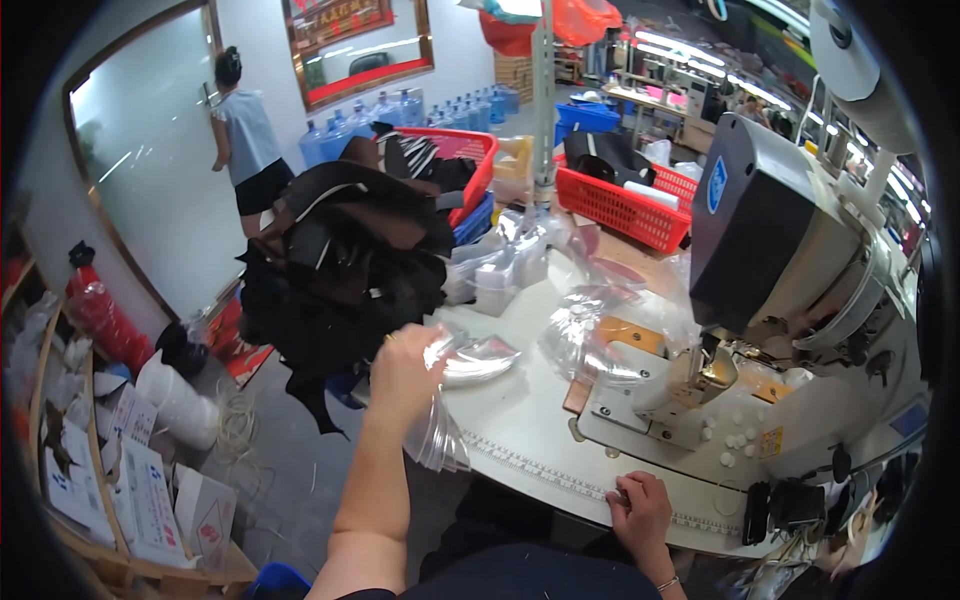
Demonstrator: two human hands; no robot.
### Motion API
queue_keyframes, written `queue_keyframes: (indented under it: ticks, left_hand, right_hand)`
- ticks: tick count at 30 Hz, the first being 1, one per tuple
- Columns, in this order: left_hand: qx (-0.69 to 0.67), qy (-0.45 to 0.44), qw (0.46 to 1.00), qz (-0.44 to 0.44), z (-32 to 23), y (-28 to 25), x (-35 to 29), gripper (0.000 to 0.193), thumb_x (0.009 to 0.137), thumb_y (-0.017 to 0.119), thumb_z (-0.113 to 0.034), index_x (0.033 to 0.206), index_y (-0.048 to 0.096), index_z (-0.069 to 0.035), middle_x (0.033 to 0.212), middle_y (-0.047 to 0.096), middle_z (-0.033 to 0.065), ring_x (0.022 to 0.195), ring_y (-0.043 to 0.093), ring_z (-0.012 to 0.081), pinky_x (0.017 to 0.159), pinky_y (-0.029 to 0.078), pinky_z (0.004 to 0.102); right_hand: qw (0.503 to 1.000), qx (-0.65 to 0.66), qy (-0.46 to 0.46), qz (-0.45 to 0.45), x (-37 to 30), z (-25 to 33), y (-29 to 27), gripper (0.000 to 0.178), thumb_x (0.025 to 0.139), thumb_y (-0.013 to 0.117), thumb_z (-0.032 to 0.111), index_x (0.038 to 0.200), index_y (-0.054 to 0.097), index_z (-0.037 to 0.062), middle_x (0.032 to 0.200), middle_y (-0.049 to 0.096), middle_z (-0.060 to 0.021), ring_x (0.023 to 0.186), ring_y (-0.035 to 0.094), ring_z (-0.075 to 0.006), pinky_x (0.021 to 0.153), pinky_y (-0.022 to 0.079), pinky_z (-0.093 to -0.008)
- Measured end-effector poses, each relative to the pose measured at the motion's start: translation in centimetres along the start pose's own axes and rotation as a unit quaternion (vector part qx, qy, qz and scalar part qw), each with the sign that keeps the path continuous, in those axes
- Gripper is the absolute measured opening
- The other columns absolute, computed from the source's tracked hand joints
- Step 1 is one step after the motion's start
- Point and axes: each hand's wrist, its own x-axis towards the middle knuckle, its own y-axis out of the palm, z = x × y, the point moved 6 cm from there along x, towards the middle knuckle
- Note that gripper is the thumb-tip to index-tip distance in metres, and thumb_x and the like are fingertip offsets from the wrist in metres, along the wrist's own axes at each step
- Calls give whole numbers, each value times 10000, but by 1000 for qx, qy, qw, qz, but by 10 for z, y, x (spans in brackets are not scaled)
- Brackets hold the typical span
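My left hand (405, 372) is closed around a bundle of curved clear plastic pieces (437, 440), whose lower ends fan out past the table's left edge. More clear plastic pieces (480, 360) lie right beside that hand on the white table (520, 420). At the front edge, my right hand (641, 508) rests with fingers curled by a measuring tape (540, 475); a small dark spot shows at its fingertips, too small to name. Ahead of it stands a sewing machine (770, 230), with another heap of clear plastic (585, 330) left of its needle area (690, 385).
Black fabric pieces (350, 260) are heaped at the table's left, in front of a red basket (470, 165). A second red basket (620, 205) stands behind the plastic. Small white balls (735, 442) lie near the machine. Cartons (145, 490) sit lower left; a person (248, 135) stands by the door.
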Motion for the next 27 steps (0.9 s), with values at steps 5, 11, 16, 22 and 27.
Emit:
queue_keyframes:
  ticks: [5, 11, 16, 22, 27]
  left_hand:
    - [220, -118, 957, 149, 48, 22, -1, 370, 671, 711, -289, 915, 642, -21, 920, 599, 130, 871, 589, 312, 745, 477, 393]
    - [165, -71, 983, 24, 55, 37, -31, 391, 723, 659, -203, 1064, 594, -23, 1104, 565, 95, 995, 538, 288, 852, 406, 404]
    - [167, 8, 983, -72, 49, 33, -36, 336, 741, 635, -139, 1054, 606, -23, 1118, 572, 83, 1010, 525, 250, 867, 401, 383]
    - [158, -3, 987, -40, 50, 36, -35, 226, 730, 636, -111, 947, 654, -52, 1055, 610, 60, 991, 547, 227, 867, 405, 366]
    - [171, 39, 980, -94, 48, 29, -43, 139, 727, 613, -81, 848, 681, -89, 1015, 639, 63, 979, 576, 234, 888, 402, 366]
  right_hand:
    - [1000, -3, 5, 14, 2, 0, -2, 255, 648, 710, 113, 874, 599, 76, 894, 561, -59, 739, 521, -252, 620, 445, -339]
    - [1000, -6, 14, -4, 0, -2, -4, 248, 651, 708, 125, 870, 602, 80, 896, 563, -46, 725, 526, -250, 622, 449, -338]
    - [1000, 7, 6, 23, 5, -1, -3, 239, 661, 701, 135, 870, 603, 73, 885, 570, -63, 740, 539, -253, 629, 458, -345]
    - [993, 70, -75, 59, 63, 20, 18, 197, 699, 686, 148, 856, 602, 63, 775, 584, -94, 728, 566, -275, 629, 465, -356]
    - [969, 180, -138, 94, 147, 67, 72, 194, 734, 612, 102, 924, 591, 72, 850, 567, -86, 764, 565, -292, 653, 472, -366]
